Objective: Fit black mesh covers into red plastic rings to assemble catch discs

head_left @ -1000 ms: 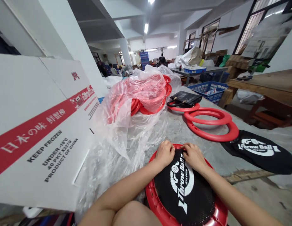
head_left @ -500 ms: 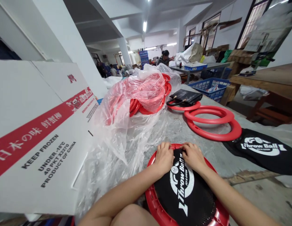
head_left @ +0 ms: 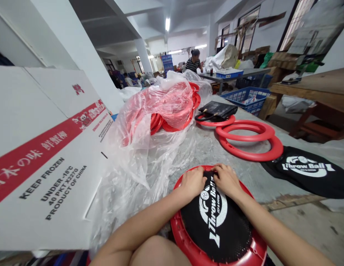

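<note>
A red plastic ring (head_left: 179,233) rests against my lap at the table's near edge, covered by a black mesh cloth (head_left: 216,229) printed "Throw Ball". My left hand (head_left: 192,181) and my right hand (head_left: 226,179) sit side by side at the ring's far rim, fingers curled and pressing the cloth's edge onto the rim. Both forearms lie over the ring's sides.
A large white carton (head_left: 41,147) stands at left. A clear plastic bag (head_left: 149,122) holds several red rings. Loose red rings (head_left: 248,142), a black handbag (head_left: 216,109) and a spare black cloth (head_left: 307,170) lie on the table. A person (head_left: 194,62) stands far back.
My hands stay at the ring's far rim with only slight finger movement. The view has shifted a little, and the person at the back has come further into sight.
</note>
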Action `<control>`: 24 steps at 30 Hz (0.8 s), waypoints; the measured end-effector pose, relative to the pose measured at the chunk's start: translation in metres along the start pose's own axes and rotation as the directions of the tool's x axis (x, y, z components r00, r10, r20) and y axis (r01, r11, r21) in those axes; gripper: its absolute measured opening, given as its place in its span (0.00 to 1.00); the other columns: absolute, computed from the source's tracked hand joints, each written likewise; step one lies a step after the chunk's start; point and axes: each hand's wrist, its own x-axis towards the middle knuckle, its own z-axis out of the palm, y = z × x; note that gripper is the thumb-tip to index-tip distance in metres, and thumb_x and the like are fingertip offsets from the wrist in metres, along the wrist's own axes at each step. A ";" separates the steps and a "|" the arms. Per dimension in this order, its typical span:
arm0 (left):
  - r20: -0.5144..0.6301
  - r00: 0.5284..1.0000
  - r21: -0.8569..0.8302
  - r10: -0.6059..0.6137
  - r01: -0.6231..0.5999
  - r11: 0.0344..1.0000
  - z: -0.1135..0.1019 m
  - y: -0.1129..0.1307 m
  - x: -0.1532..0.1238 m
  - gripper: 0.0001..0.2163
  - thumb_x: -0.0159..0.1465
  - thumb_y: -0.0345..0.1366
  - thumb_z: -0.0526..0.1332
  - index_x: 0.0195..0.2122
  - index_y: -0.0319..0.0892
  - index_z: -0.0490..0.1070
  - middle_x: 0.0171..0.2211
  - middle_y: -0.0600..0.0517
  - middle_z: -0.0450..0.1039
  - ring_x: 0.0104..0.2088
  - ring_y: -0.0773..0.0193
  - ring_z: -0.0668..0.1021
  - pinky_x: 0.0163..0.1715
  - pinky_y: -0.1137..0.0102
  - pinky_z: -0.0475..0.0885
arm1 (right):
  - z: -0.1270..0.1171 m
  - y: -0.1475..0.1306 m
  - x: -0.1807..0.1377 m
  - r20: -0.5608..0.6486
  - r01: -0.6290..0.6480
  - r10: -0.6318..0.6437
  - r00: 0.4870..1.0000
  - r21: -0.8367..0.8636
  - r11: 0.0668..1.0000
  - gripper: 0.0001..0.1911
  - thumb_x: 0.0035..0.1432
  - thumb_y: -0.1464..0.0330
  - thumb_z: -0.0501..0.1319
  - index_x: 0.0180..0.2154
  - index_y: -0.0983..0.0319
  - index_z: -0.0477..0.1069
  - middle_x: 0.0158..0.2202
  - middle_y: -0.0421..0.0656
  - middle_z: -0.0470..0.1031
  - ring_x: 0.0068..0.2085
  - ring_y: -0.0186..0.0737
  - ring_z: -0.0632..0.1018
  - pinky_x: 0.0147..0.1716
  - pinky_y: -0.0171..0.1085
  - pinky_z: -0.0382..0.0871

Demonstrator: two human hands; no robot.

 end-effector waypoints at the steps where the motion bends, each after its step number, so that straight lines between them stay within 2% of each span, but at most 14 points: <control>1: 0.001 1.000 -0.028 -0.008 0.008 1.000 0.000 -0.001 0.001 0.13 0.67 0.39 0.59 0.50 0.42 0.74 0.47 0.40 0.81 0.47 0.46 0.82 0.44 0.60 0.74 | -0.001 -0.001 -0.001 0.000 -0.004 0.004 1.000 -0.001 1.000 0.18 0.63 0.72 0.53 0.49 0.59 0.76 0.57 0.49 0.74 0.55 0.52 0.70 0.52 0.47 0.59; 5: 0.015 1.000 -0.102 -0.024 0.026 0.994 0.000 -0.006 0.008 0.13 0.64 0.38 0.63 0.49 0.43 0.75 0.48 0.41 0.81 0.50 0.47 0.81 0.47 0.61 0.73 | -0.008 -0.004 -0.003 0.014 -0.008 0.008 1.000 0.000 1.000 0.18 0.63 0.71 0.54 0.50 0.60 0.77 0.57 0.49 0.74 0.55 0.52 0.70 0.54 0.47 0.60; 13: 0.031 0.999 -0.060 -0.039 0.041 0.997 -0.001 -0.007 0.012 0.15 0.64 0.36 0.63 0.51 0.42 0.72 0.46 0.40 0.81 0.48 0.46 0.81 0.45 0.61 0.72 | -0.010 -0.004 -0.001 0.015 -0.013 0.013 1.000 0.001 1.000 0.18 0.62 0.72 0.53 0.50 0.60 0.76 0.57 0.49 0.74 0.55 0.55 0.69 0.54 0.50 0.62; 20: 0.022 0.999 -0.002 0.038 -0.038 0.999 0.003 -0.007 0.013 0.11 0.66 0.41 0.62 0.47 0.44 0.75 0.47 0.42 0.81 0.48 0.46 0.81 0.43 0.61 0.71 | -0.008 -0.004 -0.001 0.010 -0.007 0.007 1.000 0.004 1.000 0.18 0.63 0.71 0.54 0.51 0.60 0.76 0.57 0.49 0.73 0.55 0.55 0.69 0.54 0.51 0.62; 24: -0.002 1.000 0.035 0.030 -0.030 0.999 0.004 -0.004 0.011 0.10 0.69 0.43 0.58 0.44 0.46 0.75 0.42 0.47 0.82 0.43 0.50 0.82 0.40 0.63 0.71 | -0.008 -0.004 -0.002 0.020 -0.009 0.010 1.000 -0.014 1.000 0.18 0.64 0.71 0.53 0.51 0.60 0.76 0.57 0.49 0.73 0.56 0.55 0.69 0.54 0.51 0.62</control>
